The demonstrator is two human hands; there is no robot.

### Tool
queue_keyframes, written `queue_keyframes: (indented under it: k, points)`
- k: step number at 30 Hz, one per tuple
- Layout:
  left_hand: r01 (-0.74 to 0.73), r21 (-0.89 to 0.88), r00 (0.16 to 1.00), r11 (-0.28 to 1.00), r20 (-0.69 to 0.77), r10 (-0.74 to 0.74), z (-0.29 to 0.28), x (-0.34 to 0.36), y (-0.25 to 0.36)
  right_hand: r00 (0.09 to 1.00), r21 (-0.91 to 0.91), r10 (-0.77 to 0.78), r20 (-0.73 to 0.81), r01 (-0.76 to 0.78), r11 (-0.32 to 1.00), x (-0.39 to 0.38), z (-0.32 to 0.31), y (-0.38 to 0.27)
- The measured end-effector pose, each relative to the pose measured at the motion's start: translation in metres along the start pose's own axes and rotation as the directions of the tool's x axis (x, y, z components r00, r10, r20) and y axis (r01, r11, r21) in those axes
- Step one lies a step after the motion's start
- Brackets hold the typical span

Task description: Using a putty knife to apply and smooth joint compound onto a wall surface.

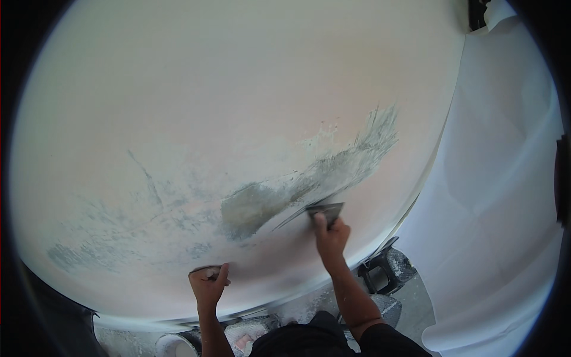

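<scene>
My right hand (332, 237) grips a dark, flat filler spreader (327, 210), its edge against a large pale curved panel (238, 89). Just up and left of the blade lies a long smear of grey filler (256, 208), thick and wet-looking at its left end and streaked toward the upper right. Thinner grey scuffs (89, 250) spread over the panel's left side. My left hand (207, 288) is closed near the panel's lower edge, around a thin, dark-edged piece that mostly hides inside the fingers.
White sheeting (482, 178) hangs along the panel's right edge. Below the panel are a dark stool-like object (389, 268) with white dust, a white round container (175, 345) and a dusty floor (416, 303). Black material (56, 315) lies at the lower left.
</scene>
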State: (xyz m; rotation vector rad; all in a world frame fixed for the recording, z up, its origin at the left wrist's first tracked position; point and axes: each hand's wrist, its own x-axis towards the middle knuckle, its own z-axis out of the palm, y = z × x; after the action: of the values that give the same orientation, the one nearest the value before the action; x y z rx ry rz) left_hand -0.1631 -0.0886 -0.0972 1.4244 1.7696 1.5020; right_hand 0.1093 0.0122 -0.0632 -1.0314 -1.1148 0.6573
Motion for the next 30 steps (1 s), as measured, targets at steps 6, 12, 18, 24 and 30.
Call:
queue_keyframes:
  k: [6, 12, 18, 24, 30]
  points:
    - [-0.004, 0.002, 1.000, 1.000, 0.011, 0.004, -0.002, 0.001, -0.003, 0.995, -0.109, -0.061, 0.081, 0.070, 0.992, 0.005, 0.003, 0.000]
    - [0.037, -0.020, 0.999, 0.999, 0.027, -0.036, 0.005, 0.001, 0.009, 0.881, -0.329, -0.286, 0.377, 0.415, 0.848, -0.014, 0.009, 0.025]
    - [0.055, -0.031, 0.998, 0.998, 0.039, -0.054, 0.003, 0.000, 0.007, 0.949, -0.375, -0.235, 0.212, 0.301, 0.877, -0.012, 0.006, 0.015]
    - [0.030, -0.027, 0.999, 0.999, 0.028, -0.029, -0.002, 0.001, -0.002, 0.999, -0.021, -0.006, -0.034, 0.005, 1.000, 0.006, 0.000, -0.006]
    - [0.024, -0.021, 0.999, 0.999, 0.033, -0.023, 0.000, 0.001, 0.001, 0.952, -0.264, -0.274, 0.133, 0.301, 0.916, -0.011, 0.016, 0.019]
